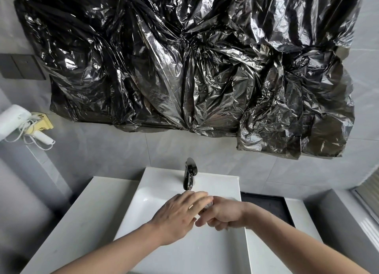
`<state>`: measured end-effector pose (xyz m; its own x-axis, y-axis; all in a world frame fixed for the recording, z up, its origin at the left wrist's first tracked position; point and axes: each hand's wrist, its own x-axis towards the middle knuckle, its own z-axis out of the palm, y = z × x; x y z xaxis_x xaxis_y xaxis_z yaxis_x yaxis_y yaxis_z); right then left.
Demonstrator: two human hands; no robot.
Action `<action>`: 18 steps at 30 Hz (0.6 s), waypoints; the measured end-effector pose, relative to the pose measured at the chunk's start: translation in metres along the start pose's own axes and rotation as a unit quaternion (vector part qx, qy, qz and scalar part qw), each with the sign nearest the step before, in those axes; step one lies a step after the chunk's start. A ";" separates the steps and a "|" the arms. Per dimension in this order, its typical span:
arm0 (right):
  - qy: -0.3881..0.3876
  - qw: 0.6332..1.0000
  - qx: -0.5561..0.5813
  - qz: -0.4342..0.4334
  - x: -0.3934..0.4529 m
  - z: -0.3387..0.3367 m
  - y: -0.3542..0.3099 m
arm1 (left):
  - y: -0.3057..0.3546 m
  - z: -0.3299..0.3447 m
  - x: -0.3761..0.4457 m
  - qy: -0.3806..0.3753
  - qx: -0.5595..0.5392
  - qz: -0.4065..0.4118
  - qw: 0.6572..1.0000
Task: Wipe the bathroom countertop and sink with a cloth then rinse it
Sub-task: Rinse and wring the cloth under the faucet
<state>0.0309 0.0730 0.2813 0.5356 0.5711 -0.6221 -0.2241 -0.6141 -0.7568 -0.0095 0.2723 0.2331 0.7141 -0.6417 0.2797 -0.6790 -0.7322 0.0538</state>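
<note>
Both my hands meet over the white sink (143,199), just below the spout of the black faucet (189,177). My right hand (224,214) is curled around a small greyish cloth (209,204), of which only a sliver shows between the hands. My left hand (176,214) lies over it from the left, fingers stretched across the cloth and the right fingers, thumb underneath. A pale blur at the left fingertips under the spout may be water; I cannot tell. The white countertop (82,222) flanks the sink on both sides.
Crumpled black plastic sheeting (184,68) covers the wall above the sink. A white hair dryer (12,119) with its cord hangs on the left wall. A black recessed tray (266,208) sits in the counter to the right of the sink. A window frame (367,208) is at far right.
</note>
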 end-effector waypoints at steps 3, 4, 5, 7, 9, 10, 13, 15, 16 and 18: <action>-0.048 0.999 0.017 0.010 0.005 0.008 -0.006 | -0.002 -0.004 0.008 0.027 0.033 0.001 0.999; -0.043 0.999 0.027 0.013 0.008 0.012 -0.008 | -0.004 -0.007 0.012 0.026 0.041 -0.008 0.999; -0.022 0.999 0.030 0.024 0.012 0.015 -0.009 | -0.006 -0.010 0.016 0.014 0.041 -0.024 0.999; 0.063 0.996 -0.029 0.048 0.017 0.021 -0.012 | -0.009 -0.014 0.023 -0.044 0.041 -0.063 0.996; 0.156 0.975 -0.152 0.043 0.021 0.026 -0.016 | -0.008 -0.019 0.032 -0.096 0.076 -0.107 0.987; 0.186 0.963 -0.196 0.026 0.023 0.028 -0.016 | -0.007 -0.022 0.038 -0.126 0.096 -0.125 0.979; 0.242 0.927 -0.286 -0.005 0.026 0.027 -0.010 | 0.002 -0.030 0.054 -0.190 0.119 -0.156 0.962; 0.263 0.899 -0.350 -0.013 0.024 0.024 -0.003 | 0.007 -0.027 0.059 -0.206 0.104 -0.174 0.957; 0.268 0.885 -0.381 -0.015 0.022 0.022 0.000 | 0.010 -0.025 0.061 -0.216 0.094 -0.189 0.953; 0.274 0.860 -0.430 -0.015 0.022 0.020 0.006 | 0.014 -0.019 0.063 -0.232 0.058 -0.223 0.945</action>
<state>0.0249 0.0926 0.2588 0.8870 0.3952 -0.2389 0.3548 -0.9143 -0.1953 0.0233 0.2260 0.2702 0.9409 -0.2744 -0.1986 -0.2888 -0.9562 -0.0469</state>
